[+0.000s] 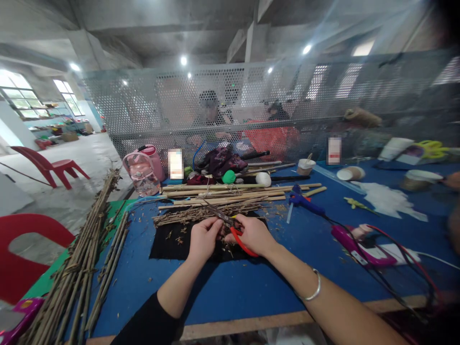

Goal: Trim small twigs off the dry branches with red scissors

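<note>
Red scissors (226,219) fill right hand (254,234), left hand (204,239) pinched; wooden table edge (247,323) well apart

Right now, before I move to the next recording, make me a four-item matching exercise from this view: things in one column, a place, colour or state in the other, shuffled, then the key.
Things
1. Scissors
2. Black cloth
3. Glue gun
4. Pink bag

Descriptions
A. Mainly blue, lying to the right of the twigs
B. Standing near the perforated screen
C. Held in the right hand
D. Spread on the table, beneath the twigs

Pairs: 1-C, 2-D, 3-A, 4-B
</note>
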{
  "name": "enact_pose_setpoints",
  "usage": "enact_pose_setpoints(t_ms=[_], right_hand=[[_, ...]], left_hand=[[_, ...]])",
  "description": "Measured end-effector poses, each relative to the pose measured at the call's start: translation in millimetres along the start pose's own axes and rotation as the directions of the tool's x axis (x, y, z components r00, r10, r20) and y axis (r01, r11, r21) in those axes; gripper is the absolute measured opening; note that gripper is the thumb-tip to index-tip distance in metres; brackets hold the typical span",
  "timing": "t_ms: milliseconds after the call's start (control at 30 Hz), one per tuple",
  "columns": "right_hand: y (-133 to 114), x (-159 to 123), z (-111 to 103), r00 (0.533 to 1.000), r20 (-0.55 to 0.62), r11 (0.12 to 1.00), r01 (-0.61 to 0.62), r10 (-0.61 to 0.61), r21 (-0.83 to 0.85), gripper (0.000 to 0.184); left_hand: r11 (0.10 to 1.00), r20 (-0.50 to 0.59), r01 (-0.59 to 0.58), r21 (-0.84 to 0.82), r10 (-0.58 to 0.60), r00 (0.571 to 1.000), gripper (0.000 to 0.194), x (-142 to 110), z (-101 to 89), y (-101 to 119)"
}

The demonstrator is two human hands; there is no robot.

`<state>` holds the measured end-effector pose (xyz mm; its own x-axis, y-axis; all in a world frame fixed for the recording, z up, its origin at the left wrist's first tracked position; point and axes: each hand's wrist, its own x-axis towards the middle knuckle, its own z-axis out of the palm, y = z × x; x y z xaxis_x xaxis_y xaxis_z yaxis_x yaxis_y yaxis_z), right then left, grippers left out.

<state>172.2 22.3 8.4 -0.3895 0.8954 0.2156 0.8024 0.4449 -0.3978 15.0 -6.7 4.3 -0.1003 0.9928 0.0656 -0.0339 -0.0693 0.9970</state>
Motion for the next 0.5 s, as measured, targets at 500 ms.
enact_pose_setpoints(t_ms=[500], right_hand=[[-1,1,-2,0.999,0.039,1.0,0.012,-0.013,0.02,0.047]], left_hand=[[0.997,-0.03,0.041,-0.059,-0.043,0.999,0.028,8,-1.8,-14]])
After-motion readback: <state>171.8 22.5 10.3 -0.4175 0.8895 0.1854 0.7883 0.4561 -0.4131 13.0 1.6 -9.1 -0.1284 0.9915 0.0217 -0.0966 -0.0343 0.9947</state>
